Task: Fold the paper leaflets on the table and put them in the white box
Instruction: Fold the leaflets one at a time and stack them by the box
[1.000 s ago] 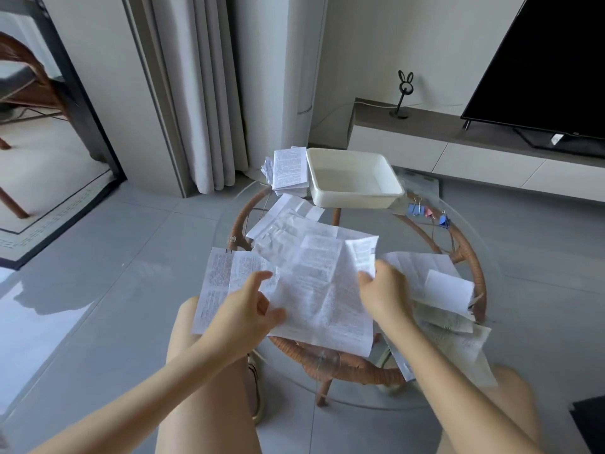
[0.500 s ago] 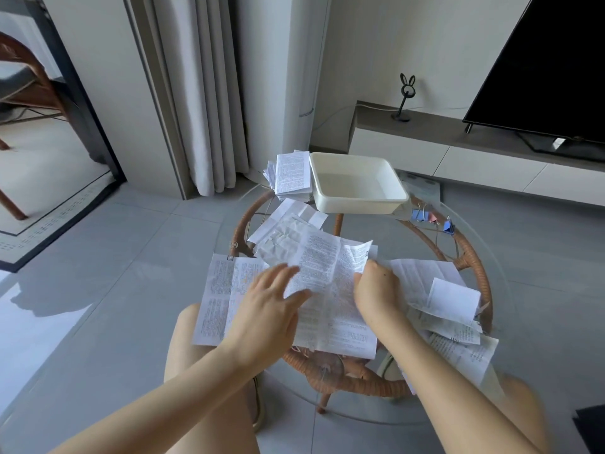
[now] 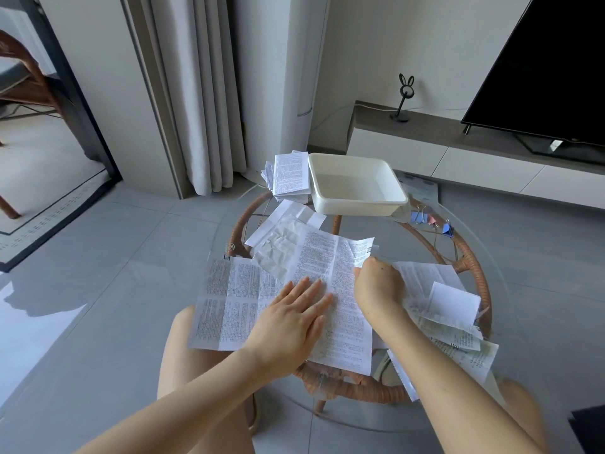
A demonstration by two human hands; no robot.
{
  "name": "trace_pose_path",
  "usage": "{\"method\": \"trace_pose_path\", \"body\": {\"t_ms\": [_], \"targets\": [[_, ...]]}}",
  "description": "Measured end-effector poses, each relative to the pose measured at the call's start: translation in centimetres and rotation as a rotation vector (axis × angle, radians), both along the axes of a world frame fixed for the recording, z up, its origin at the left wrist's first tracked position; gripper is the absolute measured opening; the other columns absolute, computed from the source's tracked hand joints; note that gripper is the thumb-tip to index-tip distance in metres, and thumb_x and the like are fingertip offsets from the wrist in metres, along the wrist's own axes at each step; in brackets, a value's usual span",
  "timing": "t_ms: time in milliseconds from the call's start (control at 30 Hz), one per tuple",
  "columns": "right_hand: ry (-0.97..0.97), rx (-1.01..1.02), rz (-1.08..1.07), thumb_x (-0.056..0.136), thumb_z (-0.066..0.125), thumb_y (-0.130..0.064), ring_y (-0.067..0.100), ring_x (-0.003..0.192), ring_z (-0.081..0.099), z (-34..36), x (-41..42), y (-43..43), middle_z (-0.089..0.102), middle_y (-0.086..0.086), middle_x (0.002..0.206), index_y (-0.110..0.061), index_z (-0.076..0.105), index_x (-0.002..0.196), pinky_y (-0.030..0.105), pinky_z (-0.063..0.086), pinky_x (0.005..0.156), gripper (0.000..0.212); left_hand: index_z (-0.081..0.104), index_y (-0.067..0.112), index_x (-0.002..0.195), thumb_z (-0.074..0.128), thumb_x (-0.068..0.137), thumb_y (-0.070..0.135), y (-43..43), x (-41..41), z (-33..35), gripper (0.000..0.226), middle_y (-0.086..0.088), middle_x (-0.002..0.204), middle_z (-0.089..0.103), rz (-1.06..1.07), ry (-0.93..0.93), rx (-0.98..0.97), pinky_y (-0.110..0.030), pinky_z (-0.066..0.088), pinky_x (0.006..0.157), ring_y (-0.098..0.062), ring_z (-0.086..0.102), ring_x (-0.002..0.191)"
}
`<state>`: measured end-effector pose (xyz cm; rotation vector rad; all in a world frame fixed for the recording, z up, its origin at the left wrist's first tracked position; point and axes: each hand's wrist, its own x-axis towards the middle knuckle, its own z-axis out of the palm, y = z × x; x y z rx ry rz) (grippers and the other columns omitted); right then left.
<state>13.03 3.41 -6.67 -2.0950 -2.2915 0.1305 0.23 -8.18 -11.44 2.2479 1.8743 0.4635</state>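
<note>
Okay, we press our left hand (image 3: 291, 319) flat on the printed leaflet (image 3: 347, 329), fingers straight and close together, to pin it to the glass worktop (image 3: 409, 247). Our right hand (image 3: 379, 286) curls its fingers on the leaflet's right edge, probably to bring it over for a fold; the fingertips are hidden. The white box (image 3: 353, 208) sits empty at the far side, within reach. A folded stack (image 3: 291, 173) waits just beside its left wall, and unfolded sheets (image 3: 442, 296) lie near our right hand.
</note>
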Motion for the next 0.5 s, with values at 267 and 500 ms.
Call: {"method": "trace_pose_path", "body": {"t_ms": [267,500], "targets": [[-0.018,-0.046,-0.019,0.097,0.046,-0.006,0.026,0.098,0.062,-0.5,-0.1,0.6,0.066,0.011,0.108,-0.005,0.061,0.105,0.027,0.04,0.063,0.016,0.043,0.022,0.143,0.015,0.102,0.041,0.2,-0.2,-1.0,0.053,-0.004,0.149,0.039,-0.004,0.119,0.045,-0.038,0.012,0.113,-0.025,0.03,0.14],[-0.038,0.145,0.003,0.098,0.046,-0.016,0.027,0.095,0.064,0.6,-0.3,-1.7,0.062,0.011,0.112,-0.002,0.035,0.132,0.031,0.043,0.061,0.038,0.042,0.021,0.143,0.01,0.102,0.042,0.2,-0.1,-0.9,0.056,-0.005,0.148,0.04,0.009,0.17,0.045,-0.039,0.014,0.111,-0.026,0.032,0.139]]}}
